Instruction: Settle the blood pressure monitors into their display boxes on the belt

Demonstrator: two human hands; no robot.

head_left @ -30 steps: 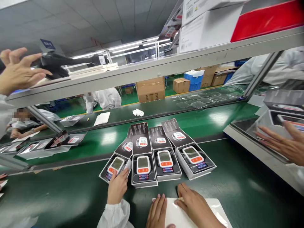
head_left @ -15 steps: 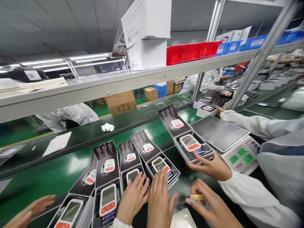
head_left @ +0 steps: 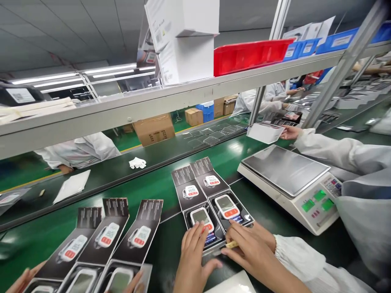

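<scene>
Head view: left box [head_left: 189, 194] and right box [head_left: 210, 180] lie open, side by side, on the counter [head_left: 163, 254]; judged light, stiff card, best gripped by outer walls. My left hand [head_left: 193, 255] is loosely spread, fingertips at the left box's monitor [head_left: 200, 216]; my right hand [head_left: 249, 249] pinches a small yellow piece [head_left: 232, 244].

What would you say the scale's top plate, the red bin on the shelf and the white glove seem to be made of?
Scale's top plate: smooth metal, likely stainless steel, from its grey, mirror-like sheen.
Red bin: glossy plastic, probably moulded, given its even colour and bright highlights.
White glove: matt, soft fabric, perhaps cotton, since it lies crumpled.
</scene>
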